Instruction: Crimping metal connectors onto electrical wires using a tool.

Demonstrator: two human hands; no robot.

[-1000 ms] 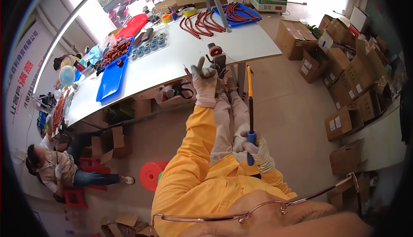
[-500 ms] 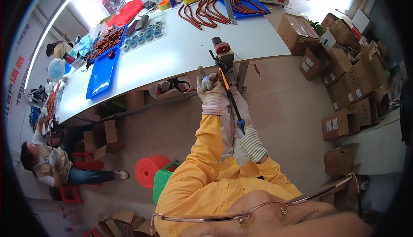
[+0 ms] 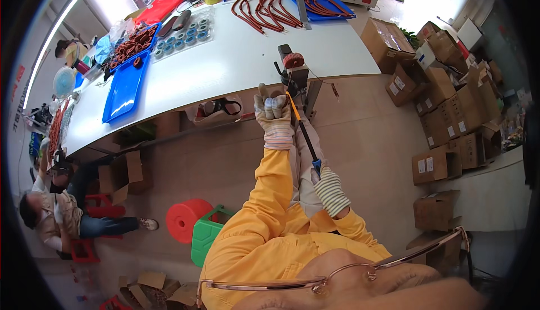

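My left hand (image 3: 274,114), in a pale glove with a striped cuff, is at the table's front edge. Its fingers are curled closed; whatever they hold is hidden. Beside it, a black clamp-like fixture (image 3: 296,77) on the edge carries a dark red ring-shaped coil (image 3: 293,60) with a thin wire trailing right. Lower down, my right hand (image 3: 331,191), in a striped glove, is closed around the blue end of a long rod-shaped tool (image 3: 306,137). The tool's black shaft slants up to an orange tip beside my left hand and below the fixture.
On the white table (image 3: 225,51) lie a blue tray (image 3: 126,93), dark red rings (image 3: 132,46), a tray of round parts (image 3: 183,38) and red-brown curved tubes (image 3: 270,13). Cardboard boxes (image 3: 441,121) line the right. A red stool (image 3: 185,220) and a seated co-worker (image 3: 62,214) are left.
The view has turned slightly, so the table and co-worker sit a little further left. My left hand's fingers have shifted slightly beside the fixture; my right hand keeps its grip on the tool.
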